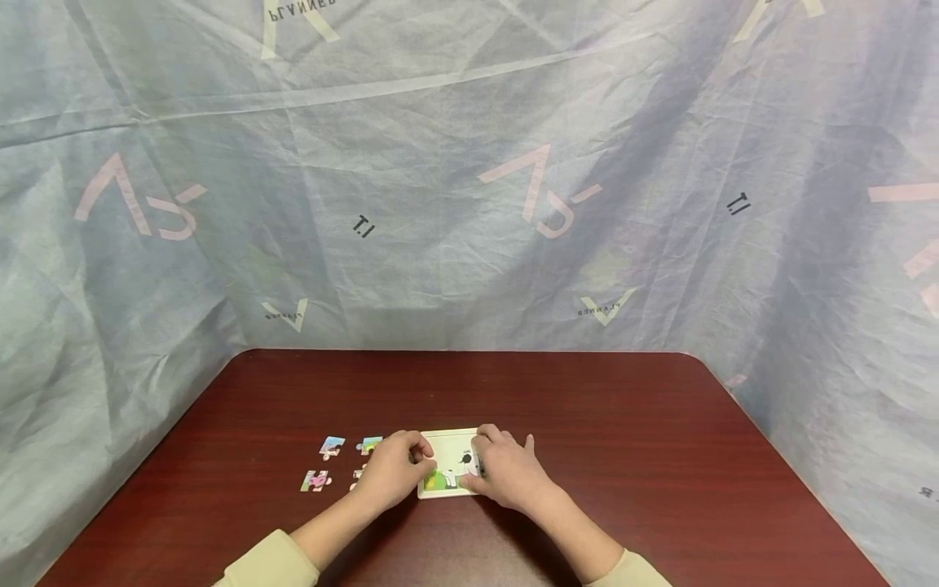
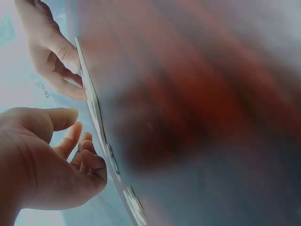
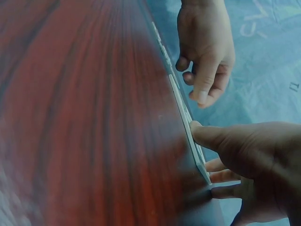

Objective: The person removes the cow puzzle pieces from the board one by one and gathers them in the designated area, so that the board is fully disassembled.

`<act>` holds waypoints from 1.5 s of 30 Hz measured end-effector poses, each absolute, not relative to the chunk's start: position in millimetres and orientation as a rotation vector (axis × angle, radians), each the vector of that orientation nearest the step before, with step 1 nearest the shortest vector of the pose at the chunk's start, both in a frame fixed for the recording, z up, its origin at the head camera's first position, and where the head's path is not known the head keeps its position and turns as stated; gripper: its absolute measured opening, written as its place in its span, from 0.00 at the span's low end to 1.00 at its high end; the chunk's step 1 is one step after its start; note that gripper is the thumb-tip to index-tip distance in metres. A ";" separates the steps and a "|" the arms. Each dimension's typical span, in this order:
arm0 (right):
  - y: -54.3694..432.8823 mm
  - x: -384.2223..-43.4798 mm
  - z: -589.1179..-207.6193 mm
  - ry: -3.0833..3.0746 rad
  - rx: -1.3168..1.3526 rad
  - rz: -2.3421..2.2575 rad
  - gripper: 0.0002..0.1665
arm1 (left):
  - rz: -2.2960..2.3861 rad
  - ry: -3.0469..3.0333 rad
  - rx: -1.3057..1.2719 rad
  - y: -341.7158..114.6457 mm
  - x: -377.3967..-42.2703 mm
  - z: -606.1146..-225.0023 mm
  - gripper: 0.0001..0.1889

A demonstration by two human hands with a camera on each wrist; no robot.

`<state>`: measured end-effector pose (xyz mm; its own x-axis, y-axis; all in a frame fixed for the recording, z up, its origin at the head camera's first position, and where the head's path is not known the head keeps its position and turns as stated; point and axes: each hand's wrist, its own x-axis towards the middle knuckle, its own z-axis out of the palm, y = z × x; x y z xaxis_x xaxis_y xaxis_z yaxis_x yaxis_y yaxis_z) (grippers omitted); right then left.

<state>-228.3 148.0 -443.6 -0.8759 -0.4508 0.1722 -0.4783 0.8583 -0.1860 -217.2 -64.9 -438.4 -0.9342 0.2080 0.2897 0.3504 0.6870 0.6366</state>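
The tray point(image 1: 447, 451) lies flat on the table point(image 1: 623, 408) in front of you, between your hands. Inside it, printed pieces point(image 1: 449, 479) run along the near side and up the right end, partly under your right hand point(image 1: 509, 469); the pale floor shows beyond them.

That hand holds the tray's right end, thumb at the near side and fingers over at the far side, spread wide. Your left hand point(image 1: 396, 473) hovers by the left end, fingers loosely curled, with a narrow gap from thumb to forefinger and nothing seen in it; whether it touches the rim, I cannot tell.

Left of it lie four loose pieces point(image 1: 316, 481) in two rows, the near right one partly hidden by your hand. Your sleeves point(image 1: 273, 561) are pale yellow. Beyond the table hangs creased grey cloth point(image 1: 440, 163) with mirrored lettering
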 end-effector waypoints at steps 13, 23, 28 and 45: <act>149.3 -231.4 -446.3 -2.938 0.686 0.423 0.36 | -1.090 -2.759 -0.508 -43.8 -225.3 -440.7 0.06; 150.0 -231.8 -445.2 -2.954 0.662 0.450 0.37 | -1.070 -2.795 -0.494 -32.1 -228.8 -440.1 0.08; 150.0 -231.6 -444.3 -2.954 0.663 0.446 0.37 | -1.060 -2.808 -0.493 -27.5 -231.5 -440.0 0.09; 150.9 -230.7 -444.3 -2.955 0.665 0.454 0.36 | -1.089 -2.917 -0.420 -18.0 -233.2 -430.6 0.11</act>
<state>-230.7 150.9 -444.3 -0.9026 -0.4069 0.1406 -0.4303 0.8618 -0.2684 -233.2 -18.0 -430.6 -0.9643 0.2483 0.0926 0.2482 0.7239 0.6437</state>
